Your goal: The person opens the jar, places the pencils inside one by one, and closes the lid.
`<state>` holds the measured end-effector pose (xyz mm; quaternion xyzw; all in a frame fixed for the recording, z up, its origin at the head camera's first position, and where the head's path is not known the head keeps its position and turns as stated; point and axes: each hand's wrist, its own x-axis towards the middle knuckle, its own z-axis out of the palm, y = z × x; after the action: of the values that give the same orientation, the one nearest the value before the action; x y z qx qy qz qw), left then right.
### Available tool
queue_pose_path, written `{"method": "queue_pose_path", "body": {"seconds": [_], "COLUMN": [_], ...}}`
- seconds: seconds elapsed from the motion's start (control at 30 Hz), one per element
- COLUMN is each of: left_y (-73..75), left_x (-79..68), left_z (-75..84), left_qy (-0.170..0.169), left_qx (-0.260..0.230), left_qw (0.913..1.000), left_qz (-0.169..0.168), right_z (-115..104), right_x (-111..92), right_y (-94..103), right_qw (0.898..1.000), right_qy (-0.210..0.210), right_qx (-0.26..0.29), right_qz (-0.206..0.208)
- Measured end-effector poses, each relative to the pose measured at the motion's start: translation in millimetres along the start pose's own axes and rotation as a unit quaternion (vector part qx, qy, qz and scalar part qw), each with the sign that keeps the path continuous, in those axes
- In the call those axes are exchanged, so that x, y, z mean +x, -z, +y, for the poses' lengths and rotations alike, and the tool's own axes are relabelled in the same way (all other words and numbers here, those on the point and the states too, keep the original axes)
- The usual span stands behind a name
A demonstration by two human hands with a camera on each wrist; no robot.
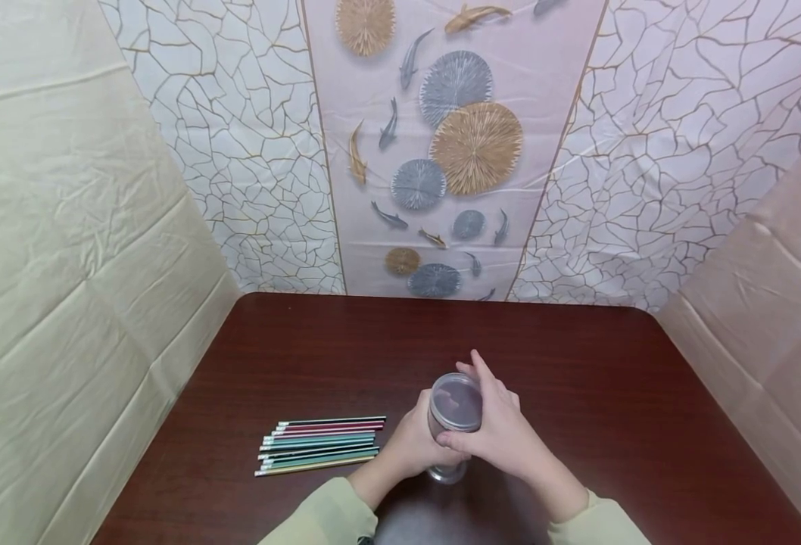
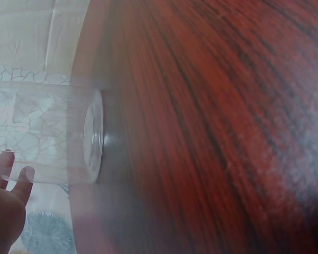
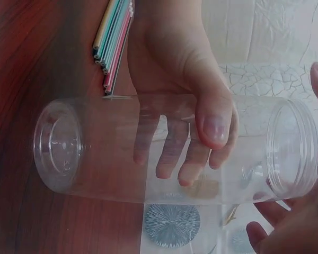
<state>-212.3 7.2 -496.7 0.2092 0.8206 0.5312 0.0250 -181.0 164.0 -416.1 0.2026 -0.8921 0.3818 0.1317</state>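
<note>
Two hands on one clear plastic jar, roughly upright over the desk, in front of the person, right of the pencils.

Left hand: grip is wrapped round the jar's body, thumb on one side, fingers showing through the wall from the other. Reads as the steadying hold: mid-height, wide contact, so the tall cylinder shouldn't tip or twist.

Right hand: grip spans the jar's top end, thumb on the near side, fingers on the far side, index pointing up past the rim. Placement up there probably gives control of the rim while the left takes the body. Can't tell if a lid is on; the plastic is too see-through.

Base faces down to the desk. Touching or just above, can't tell.

Pencils lie side by side in a loose row, pale eraser ends to the left, other ends toward the jar. Those ends look flat in the right wrist view, so likely unsharpened. Lined up one way, probably for easy pickup; set off to the left, they're apart from the jar and out of both hands' way.
</note>
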Motion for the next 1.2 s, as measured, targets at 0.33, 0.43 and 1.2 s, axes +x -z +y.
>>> {"method": "queue_pose_path", "body": {"seconds": [0.33,0.43,1.2], "left_y": [0.0,0.8,1.5], "left_x": [1.4,1.0,-1.2], "left_z": [0.7,1.2,-1.5], "left_qy": [0.013,0.013,-0.025], "left_qx": [0.014,0.013,0.023], "left_qw": [0.9998,0.9998,0.9994], "left_qz": [-0.004,-0.004,0.003], "right_z": [-2,-1,8], "right_x": [0,1,11], "right_y": [-8.7,-6.7,14.5], "right_qw": [0.990,0.992,0.999], "right_qy": [-0.067,-0.063,0.029], "right_qx": [-0.095,-0.082,0.010], "right_qz": [0.076,0.066,0.033]}}
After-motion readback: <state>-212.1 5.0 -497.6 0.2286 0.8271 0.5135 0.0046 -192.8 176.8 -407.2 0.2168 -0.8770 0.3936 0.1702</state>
